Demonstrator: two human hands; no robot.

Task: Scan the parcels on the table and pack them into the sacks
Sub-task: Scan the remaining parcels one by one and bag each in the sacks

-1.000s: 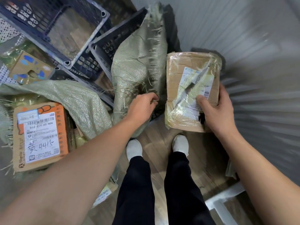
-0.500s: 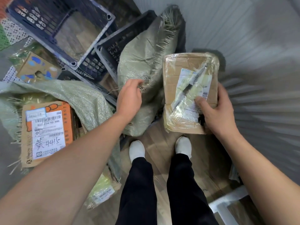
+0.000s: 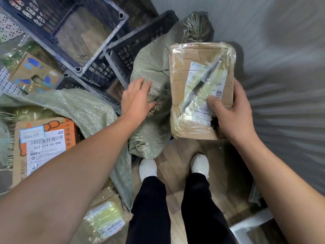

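Right hand (image 3: 233, 113) grips the stiff, light-looking box (image 3: 193, 88) by its near right corner, film probably slippery; left hand (image 3: 137, 99) spread flat on the soft sack (image 3: 149, 74).

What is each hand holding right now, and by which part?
The right hand grips the taped cardboard parcel at its lower right corner, thumb on the label. The left hand lies open on the green woven sack, gripping nothing.

Single head-worn view, looking steeply down, close over floor (image 3: 177, 155)
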